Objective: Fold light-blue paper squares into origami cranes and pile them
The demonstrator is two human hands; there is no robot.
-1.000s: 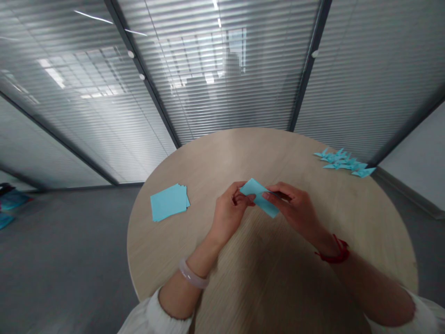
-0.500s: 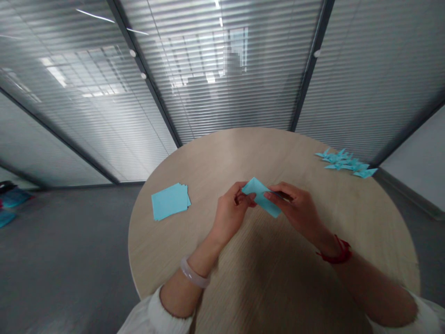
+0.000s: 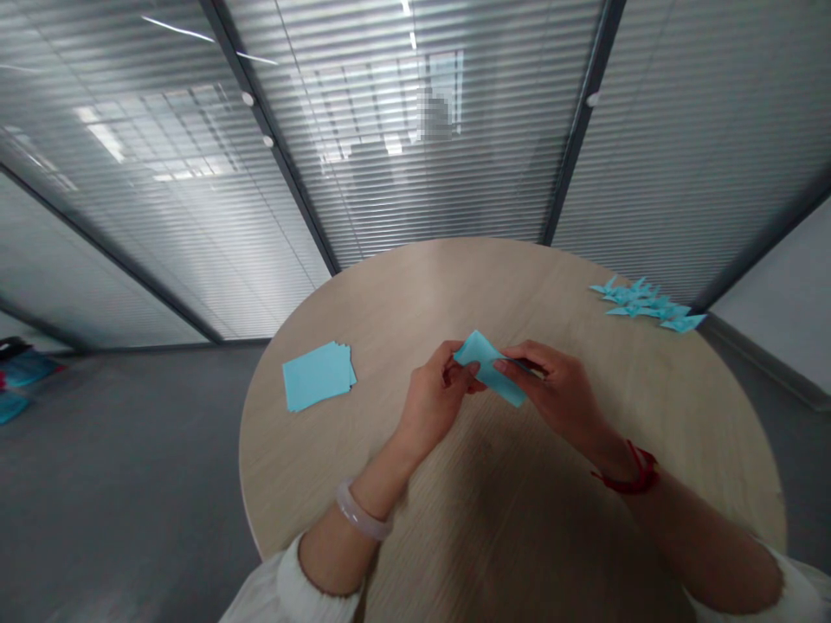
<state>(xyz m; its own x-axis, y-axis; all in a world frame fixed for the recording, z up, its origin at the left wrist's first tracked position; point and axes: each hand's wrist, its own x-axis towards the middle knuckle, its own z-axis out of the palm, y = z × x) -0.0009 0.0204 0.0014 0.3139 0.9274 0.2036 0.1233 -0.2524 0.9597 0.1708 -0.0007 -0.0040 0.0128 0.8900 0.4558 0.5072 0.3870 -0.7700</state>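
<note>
A folded piece of light-blue origami paper is held tilted above the middle of the round table. My left hand pinches its left side, with the thumb on top and the other fingers partly hidden beneath. On the opposite side my right hand grips the paper between thumb and fingers. Both hands are closed on this one sheet. A stack of light-blue paper sheets lies to the left of my left hand. Several folded light-blue paper cranes sit together at the table's far right.
The round wooden table reaches close to a glass partition with blinds behind it. On the grey floor at far left are some blue and dark items, too blurred to name.
Both hands and the folded paper have shifted very slightly to the right. The grip looks the same, and the stack and cranes have not moved.
</note>
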